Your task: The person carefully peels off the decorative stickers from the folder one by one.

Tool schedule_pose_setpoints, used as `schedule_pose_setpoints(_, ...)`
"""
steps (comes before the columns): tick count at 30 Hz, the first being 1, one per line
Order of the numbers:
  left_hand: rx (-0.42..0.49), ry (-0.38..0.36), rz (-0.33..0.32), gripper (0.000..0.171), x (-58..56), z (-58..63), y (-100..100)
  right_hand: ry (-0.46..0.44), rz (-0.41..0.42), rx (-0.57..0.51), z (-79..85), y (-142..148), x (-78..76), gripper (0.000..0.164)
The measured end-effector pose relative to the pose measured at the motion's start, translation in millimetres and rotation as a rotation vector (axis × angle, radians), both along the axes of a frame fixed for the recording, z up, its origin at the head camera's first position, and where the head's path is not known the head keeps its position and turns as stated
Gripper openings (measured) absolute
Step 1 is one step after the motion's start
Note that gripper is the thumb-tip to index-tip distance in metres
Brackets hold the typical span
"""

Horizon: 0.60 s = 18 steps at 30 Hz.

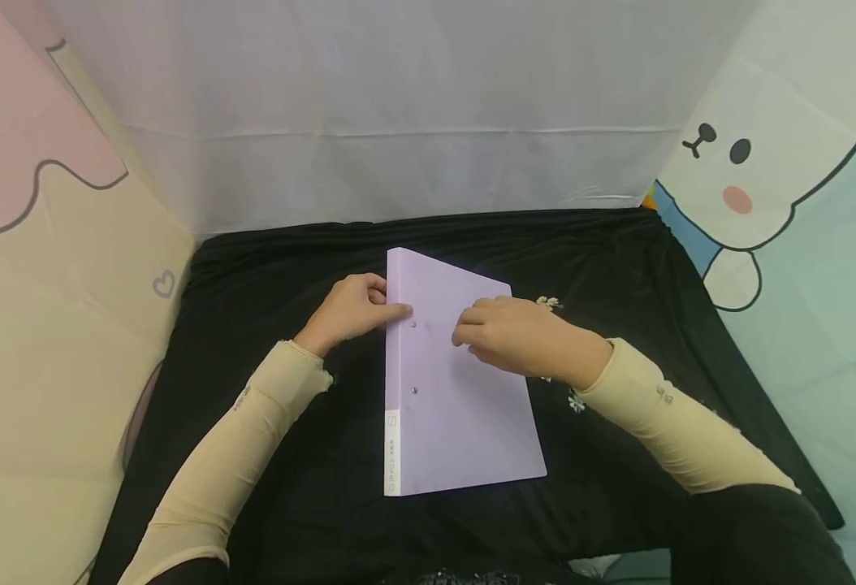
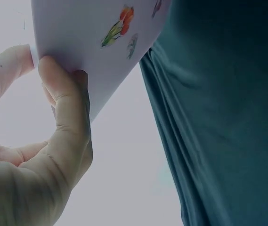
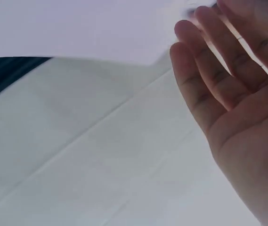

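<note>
A pale purple file folder point(image 1: 464, 422) stands tilted over the black cloth, with a white label point(image 1: 392, 455) low on its spine. My left hand point(image 1: 355, 307) pinches the spine, thumb on the near face and fingers behind. In the left wrist view, an orange flower sticker point(image 2: 119, 27) shows on the folder's other face. My right hand point(image 1: 519, 337) is in front of the folder's cover with fingers slightly bent. Its palm and fingers point(image 3: 192, 80) show in the right wrist view with nothing gripped; the thumb is out of sight there. Whether the fingertips touch the cover, I cannot tell.
Black cloth point(image 1: 289, 463) covers the table. Small pale flower shapes point(image 1: 577, 400) lie to the right of the folder, partly hidden by my right arm. A white curtain point(image 1: 413, 106) hangs behind, with cartoon-printed fabric point(image 1: 801, 244) on both sides.
</note>
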<state>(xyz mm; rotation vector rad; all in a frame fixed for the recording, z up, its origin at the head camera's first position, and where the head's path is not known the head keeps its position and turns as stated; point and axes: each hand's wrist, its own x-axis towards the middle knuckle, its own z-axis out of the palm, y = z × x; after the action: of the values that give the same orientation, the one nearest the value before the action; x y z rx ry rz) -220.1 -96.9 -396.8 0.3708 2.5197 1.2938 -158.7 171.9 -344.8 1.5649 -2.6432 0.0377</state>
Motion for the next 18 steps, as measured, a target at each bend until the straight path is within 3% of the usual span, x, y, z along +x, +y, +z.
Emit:
schedule_pose_setpoints(5,-0.013,0.004,0.004,0.051,-0.5,2.9,2,0.031,0.160,0.075,17.7,-40,7.0,0.024)
schedule_pose_setpoints(10,-0.035,-0.004,0.002,0.053,-1.5,1.9,2,0.054,0.278,0.188,21.0,-74,13.8,0.030)
schedule_pose_setpoints(18,-0.073,0.007,-0.006,0.052,-3.6,0.3,1,0.040,0.315,0.367,9.7,-98,14.2,0.037)
